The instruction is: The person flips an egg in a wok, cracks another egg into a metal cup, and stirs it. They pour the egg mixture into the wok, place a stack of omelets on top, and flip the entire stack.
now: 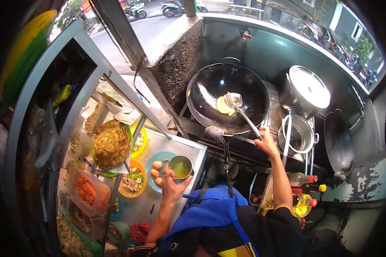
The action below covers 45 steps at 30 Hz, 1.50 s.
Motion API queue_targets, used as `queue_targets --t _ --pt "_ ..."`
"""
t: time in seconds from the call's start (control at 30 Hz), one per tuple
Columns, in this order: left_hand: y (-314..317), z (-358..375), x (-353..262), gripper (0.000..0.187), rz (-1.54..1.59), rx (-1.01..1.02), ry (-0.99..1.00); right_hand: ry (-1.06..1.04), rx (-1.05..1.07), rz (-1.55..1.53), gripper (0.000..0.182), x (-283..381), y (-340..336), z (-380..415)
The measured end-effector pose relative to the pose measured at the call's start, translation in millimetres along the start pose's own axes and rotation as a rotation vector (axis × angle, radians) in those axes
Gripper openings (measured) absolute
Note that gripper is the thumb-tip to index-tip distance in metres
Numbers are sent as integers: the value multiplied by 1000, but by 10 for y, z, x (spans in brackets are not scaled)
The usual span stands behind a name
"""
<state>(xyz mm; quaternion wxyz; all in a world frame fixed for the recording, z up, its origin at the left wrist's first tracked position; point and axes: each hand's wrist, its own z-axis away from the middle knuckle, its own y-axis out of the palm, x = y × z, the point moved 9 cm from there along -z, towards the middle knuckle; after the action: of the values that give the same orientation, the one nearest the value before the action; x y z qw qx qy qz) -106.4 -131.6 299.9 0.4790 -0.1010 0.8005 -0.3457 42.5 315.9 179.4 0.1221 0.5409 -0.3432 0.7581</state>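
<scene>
My right hand [266,143] is wrapped round the handle of a wok spatula [249,122]. The spatula's blade rests in a large black wok [206,92], right against a piece of yellow egg [224,106]. My left hand [172,189] grips a small metal bowl [181,167] between thumb and fingers, over the counter. A little yellowish liquid shows inside the bowl. Just left of it, several brown eggs [157,165] lie on a blue plate [150,159].
A yellow bowl of meat and greens [133,182] and a heap of fried food [111,145] stand on the left counter. Right of the wok are a lidded pot [304,92], a smaller pot [302,132] with a long-handled ladle [288,137], and bottles [302,180].
</scene>
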Motion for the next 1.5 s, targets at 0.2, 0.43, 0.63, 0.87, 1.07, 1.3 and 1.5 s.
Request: queue_targets --t 0.2,0.43,0.63,0.87,1.07,1.3,1.5 --pt "132 64 -16 69 39 54 28 433 355 -909 34 -23 477 -425" --pt "145 189 108 65 80 81 -105 258 135 -317 29 580 353 -470" --pt "182 202 186 66 137 30 -85 -222 19 501 32 998 679 -13" --pt "143 141 61 67 145 -18 3 -135 63 732 36 742 961 -270" --pt "69 251 79 68 82 -48 12 -95 -188 909 32 771 443 -659" --pt "34 285 241 69 85 -21 -161 -265 10 886 24 1170 -74 -305" --pt "161 234 305 69 16 -18 -36 -167 266 595 43 1224 184 -70"
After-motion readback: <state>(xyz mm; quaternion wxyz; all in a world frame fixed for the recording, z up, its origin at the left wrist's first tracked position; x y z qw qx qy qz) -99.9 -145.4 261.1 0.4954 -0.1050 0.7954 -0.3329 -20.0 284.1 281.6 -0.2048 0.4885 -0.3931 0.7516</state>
